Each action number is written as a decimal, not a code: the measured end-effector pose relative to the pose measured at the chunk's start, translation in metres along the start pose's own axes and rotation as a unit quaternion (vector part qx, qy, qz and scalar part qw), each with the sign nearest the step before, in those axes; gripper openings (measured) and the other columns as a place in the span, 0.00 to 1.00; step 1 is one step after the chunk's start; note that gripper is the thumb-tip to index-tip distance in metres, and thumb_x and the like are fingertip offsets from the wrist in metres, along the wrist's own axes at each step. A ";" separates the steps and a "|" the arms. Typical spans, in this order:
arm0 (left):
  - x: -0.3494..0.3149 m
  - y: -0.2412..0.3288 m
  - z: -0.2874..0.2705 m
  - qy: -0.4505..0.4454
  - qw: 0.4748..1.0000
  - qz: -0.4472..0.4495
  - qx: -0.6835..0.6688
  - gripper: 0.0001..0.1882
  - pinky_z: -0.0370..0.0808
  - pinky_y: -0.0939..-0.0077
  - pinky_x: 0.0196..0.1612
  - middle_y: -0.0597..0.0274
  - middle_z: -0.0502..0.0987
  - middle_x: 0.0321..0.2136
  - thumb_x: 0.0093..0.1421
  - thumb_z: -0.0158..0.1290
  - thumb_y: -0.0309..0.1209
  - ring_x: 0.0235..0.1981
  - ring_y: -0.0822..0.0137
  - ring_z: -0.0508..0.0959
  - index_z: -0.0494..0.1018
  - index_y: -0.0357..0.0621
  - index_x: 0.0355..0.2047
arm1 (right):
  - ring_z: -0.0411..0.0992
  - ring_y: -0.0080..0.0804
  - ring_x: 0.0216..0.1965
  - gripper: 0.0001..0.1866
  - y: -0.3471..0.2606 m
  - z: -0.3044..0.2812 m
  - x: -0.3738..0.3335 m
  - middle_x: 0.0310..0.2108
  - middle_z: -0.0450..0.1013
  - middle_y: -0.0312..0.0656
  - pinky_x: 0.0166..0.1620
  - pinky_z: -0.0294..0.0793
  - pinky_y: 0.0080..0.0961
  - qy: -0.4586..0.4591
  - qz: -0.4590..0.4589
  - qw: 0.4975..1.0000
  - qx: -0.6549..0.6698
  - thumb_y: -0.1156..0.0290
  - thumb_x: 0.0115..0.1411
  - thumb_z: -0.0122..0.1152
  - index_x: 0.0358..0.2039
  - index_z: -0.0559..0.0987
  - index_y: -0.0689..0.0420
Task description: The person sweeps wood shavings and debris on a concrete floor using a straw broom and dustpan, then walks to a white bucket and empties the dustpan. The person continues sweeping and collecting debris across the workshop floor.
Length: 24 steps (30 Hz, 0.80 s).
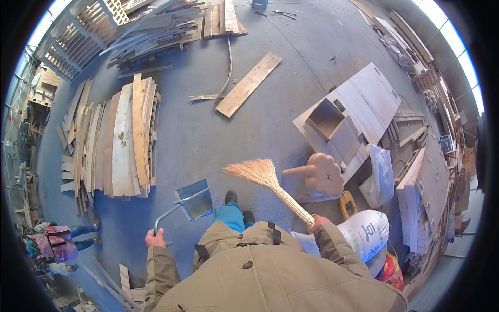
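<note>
Blue-grey metal dustpan [201,206] hangs left of the feet, its tubular handle in the curled left hand [155,238], fingertips unclear. Straw broom [276,190] slants forward from the closed right hand [318,223]; an olive sleeve [340,250] partly hides a plump white sack [370,229], contents unseen. Translucent plastic bag's [379,179] contents stay indistinct.

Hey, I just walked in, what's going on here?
Someone in a khaki jacket stands on a workshop floor. Their left hand grips the handle of a dustpan, and their right hand holds a straw broom, bristles pointing forward and left. A loose plank lies ahead, with stacked boards to the left. Another person is at the far left.
</note>
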<state>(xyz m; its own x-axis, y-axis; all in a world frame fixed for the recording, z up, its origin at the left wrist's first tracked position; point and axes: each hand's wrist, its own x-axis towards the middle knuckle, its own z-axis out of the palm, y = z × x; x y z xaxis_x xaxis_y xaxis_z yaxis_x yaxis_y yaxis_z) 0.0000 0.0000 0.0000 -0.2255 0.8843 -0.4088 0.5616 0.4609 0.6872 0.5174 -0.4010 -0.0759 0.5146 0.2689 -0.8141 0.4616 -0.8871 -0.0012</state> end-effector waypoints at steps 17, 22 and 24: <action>0.220 0.212 0.201 0.008 0.984 0.050 0.172 0.21 0.72 0.63 0.31 0.52 0.77 0.19 0.62 0.54 0.43 0.23 0.59 0.76 0.76 0.37 0.20 | 0.77 0.47 0.47 0.29 -0.103 -0.321 0.129 0.42 0.79 0.50 0.51 0.75 0.40 0.020 0.057 0.997 -0.041 0.56 0.46 0.75 0.46 0.77 0.57; 0.215 0.296 0.260 0.026 0.982 0.030 0.186 0.22 0.73 0.62 0.32 0.51 0.78 0.20 0.62 0.52 0.44 0.24 0.58 0.77 0.77 0.36 0.22 | 0.76 0.49 0.47 0.29 -0.123 -0.412 0.243 0.42 0.78 0.50 0.50 0.75 0.41 0.028 -0.030 0.998 -0.038 0.56 0.45 0.75 0.46 0.78 0.56; 0.193 0.326 0.289 0.042 0.983 0.021 0.177 0.22 0.73 0.62 0.33 0.50 0.78 0.20 0.62 0.52 0.44 0.24 0.57 0.77 0.77 0.35 0.22 | 0.76 0.50 0.47 0.29 -0.129 -0.456 0.292 0.42 0.78 0.51 0.50 0.75 0.42 0.014 -0.037 0.996 -0.081 0.56 0.45 0.75 0.46 0.78 0.56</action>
<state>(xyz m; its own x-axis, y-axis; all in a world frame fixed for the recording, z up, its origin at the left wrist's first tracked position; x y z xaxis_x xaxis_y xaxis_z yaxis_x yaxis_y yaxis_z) 0.3698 0.2988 -0.0287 -0.2529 0.9117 -0.3237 0.8105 0.3824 0.4437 0.9382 -0.0371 -0.0489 0.4932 0.3438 -0.7991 0.6090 -0.7924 0.0349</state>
